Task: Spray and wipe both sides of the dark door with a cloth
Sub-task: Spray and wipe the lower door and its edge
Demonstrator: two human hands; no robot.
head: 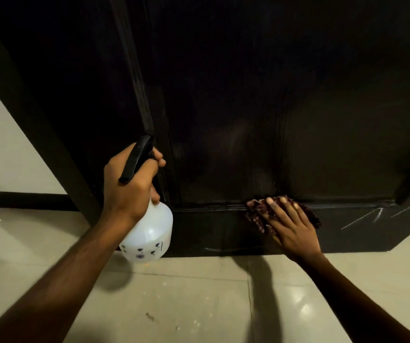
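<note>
**A:** ok so what are the hands actually doing?

**B:** left hand (129, 184) is raised with its back to the camera, fingers wrapped round the neck of the spray bottle (149, 233), fingertips poking out round the front. bare forearm comes in from bottom left.

**A:** and the other one?

**B:** right hand (293, 226) sits lower, palm away from the camera, fingers straight and slightly spread, pressing flat on the cloth (258, 214). wrist pretty much straight, forearm reaching in from bottom right. the two hands are well apart.

Most of the cloth (256, 212) lies hidden under the right grip (292, 225). The door (248, 95) is cut off at top and right. The left grip (129, 184) hides the spray bottle (149, 231) neck; its print is illegible.
</note>
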